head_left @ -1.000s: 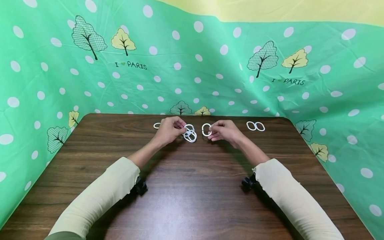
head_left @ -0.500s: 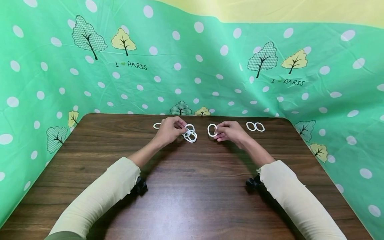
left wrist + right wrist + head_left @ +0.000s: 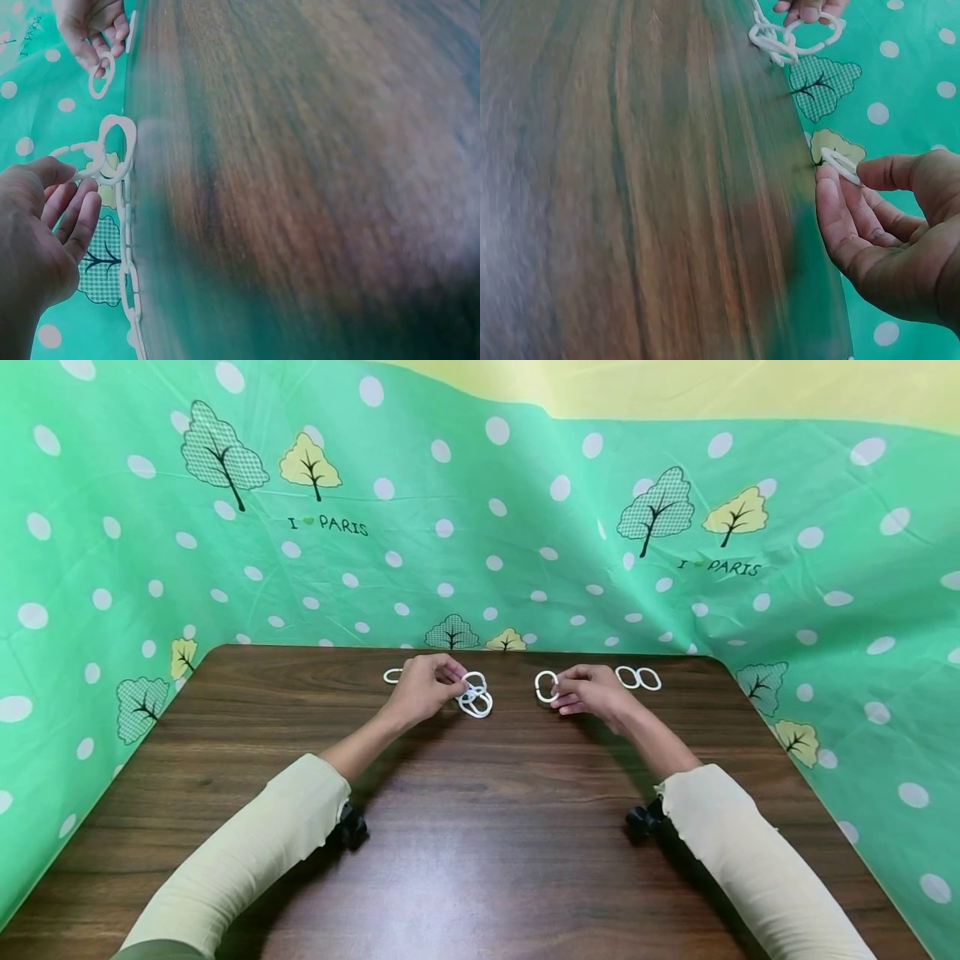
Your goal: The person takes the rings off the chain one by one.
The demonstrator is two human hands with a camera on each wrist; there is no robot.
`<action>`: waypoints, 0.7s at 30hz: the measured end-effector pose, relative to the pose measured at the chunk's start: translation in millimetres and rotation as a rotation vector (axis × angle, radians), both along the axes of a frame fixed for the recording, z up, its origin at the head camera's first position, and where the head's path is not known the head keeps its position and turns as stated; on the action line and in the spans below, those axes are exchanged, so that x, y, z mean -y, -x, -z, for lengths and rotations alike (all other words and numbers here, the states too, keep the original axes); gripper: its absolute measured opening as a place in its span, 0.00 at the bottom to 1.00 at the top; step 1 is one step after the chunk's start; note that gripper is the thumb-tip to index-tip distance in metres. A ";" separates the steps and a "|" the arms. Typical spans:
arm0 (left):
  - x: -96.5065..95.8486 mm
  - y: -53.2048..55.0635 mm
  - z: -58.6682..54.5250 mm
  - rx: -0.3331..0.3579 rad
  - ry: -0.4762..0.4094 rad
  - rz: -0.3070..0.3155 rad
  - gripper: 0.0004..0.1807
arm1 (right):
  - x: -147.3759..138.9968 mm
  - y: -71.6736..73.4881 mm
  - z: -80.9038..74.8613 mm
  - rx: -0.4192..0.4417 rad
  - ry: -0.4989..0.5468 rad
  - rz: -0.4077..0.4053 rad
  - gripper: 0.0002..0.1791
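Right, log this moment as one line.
left hand: pinches white link chain | right hand: pinches single white oval link, apart from chain | two more white oval links: on wooden tabletop

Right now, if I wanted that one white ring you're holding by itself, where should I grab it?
Probably pinch the white ring by its left edge, coming from the left. The right grip pinches the right edge, and in the head view the left side of the thin, open oval sticks out free.
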State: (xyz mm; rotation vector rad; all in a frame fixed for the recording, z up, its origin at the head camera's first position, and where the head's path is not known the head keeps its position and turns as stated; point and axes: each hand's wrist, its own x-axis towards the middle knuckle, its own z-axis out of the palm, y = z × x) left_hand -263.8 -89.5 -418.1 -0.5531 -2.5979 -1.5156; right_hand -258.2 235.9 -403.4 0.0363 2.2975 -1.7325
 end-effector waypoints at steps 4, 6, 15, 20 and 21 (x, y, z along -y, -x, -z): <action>0.5 -0.4 -0.5 -0.003 0.004 -0.004 0.08 | -7.3 0.7 0.0 0.001 -0.002 0.009 0.22; 0.7 -0.6 -0.8 -0.003 0.004 -0.006 0.07 | -10.7 0.8 0.0 0.004 -0.005 0.014 0.22; 1.1 0.4 -1.0 -0.008 0.004 0.000 0.09 | -25.2 0.2 0.0 0.023 -0.038 0.036 0.23; 1.4 -0.2 -1.3 0.008 0.000 0.003 0.08 | -32.8 2.1 2.3 0.049 -0.025 0.058 0.23; 1.5 -0.3 -1.2 0.008 0.001 0.003 0.08 | -34.6 2.9 2.8 0.054 -0.023 0.064 0.24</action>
